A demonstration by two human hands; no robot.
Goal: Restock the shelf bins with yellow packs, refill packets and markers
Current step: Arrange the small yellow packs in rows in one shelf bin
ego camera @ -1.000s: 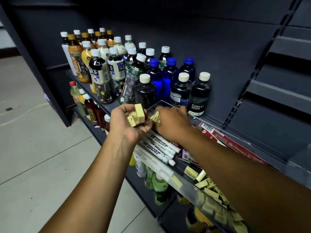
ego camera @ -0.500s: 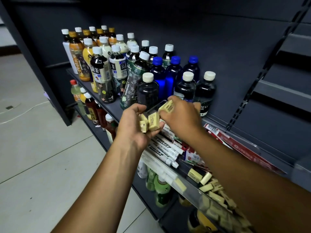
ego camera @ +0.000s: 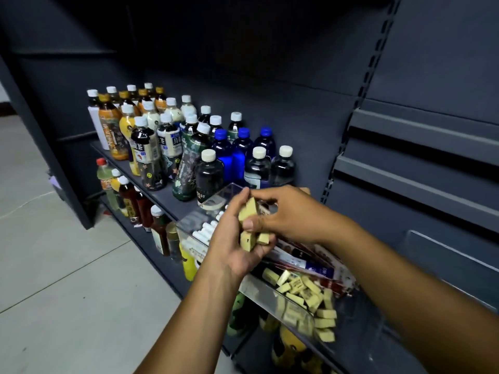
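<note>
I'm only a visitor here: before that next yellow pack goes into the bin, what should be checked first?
1. Right hand pinches one yellow pack: ok.
2. Left hand grips the spare packs: ok, two show under the right thumb.
3. Pinched pack free of the left hand: not ok, it lies against the left fingers.
4. Room on the pile of yellow packs in the clear bin: ok, seemingly.
5. Markers apart from that pile, refill packets between: ok.
6. Dividers between the sections: cannot tell.
</note>
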